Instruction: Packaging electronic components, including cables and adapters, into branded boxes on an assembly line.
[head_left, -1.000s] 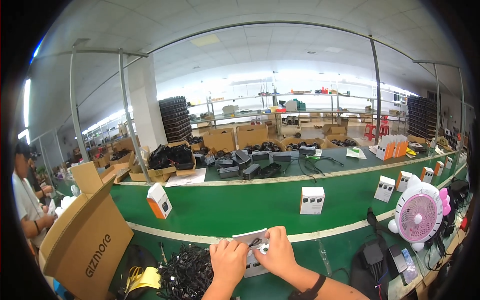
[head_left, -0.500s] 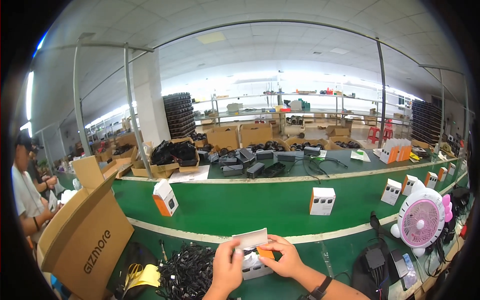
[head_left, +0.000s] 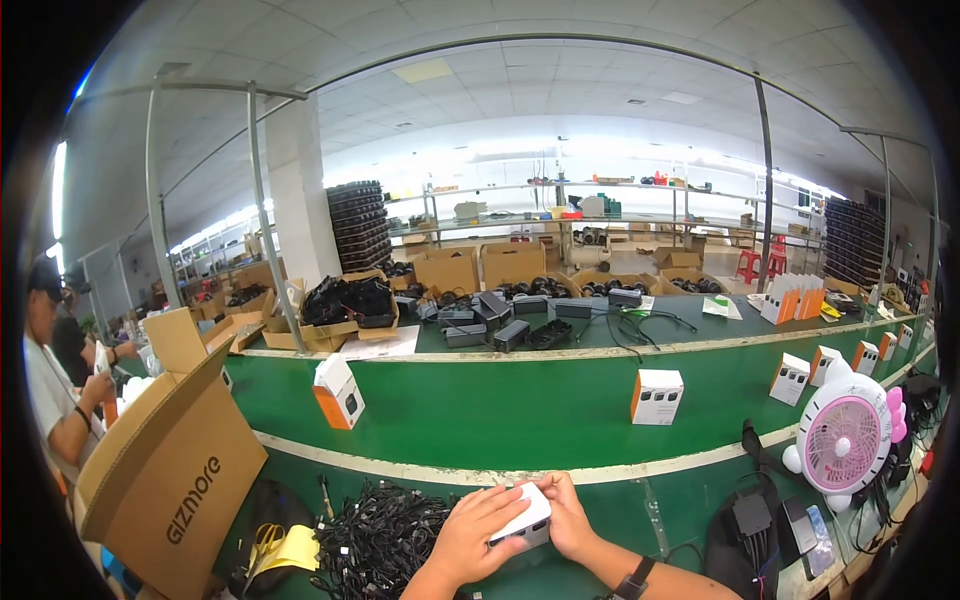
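A small white product box [head_left: 537, 532] sits at the near edge of the green bench, between my two hands. My left hand [head_left: 480, 530] lies over its left side and top, fingers across the white lid and thumb along the printed front. Curled round the far right corner of the same box is my right hand [head_left: 567, 515], a dark band on its wrist. The lid looks folded down. Left of the hands spreads a tangled heap of black cables [head_left: 380, 535].
A large cardboard carton [head_left: 165, 470] stands at the left, with scissors [head_left: 265, 543] and yellow paper [head_left: 293, 550] beside it. White-orange boxes [head_left: 656, 397] stand on the green belt [head_left: 500, 410]. A pink-white fan [head_left: 845, 445] stands right. A co-worker [head_left: 60, 390] is at far left.
The box's raised flap has come down and the orange piece my right hand held is out of sight. My left hand has moved onto the lid. Boxes on the belt have shifted slightly right.
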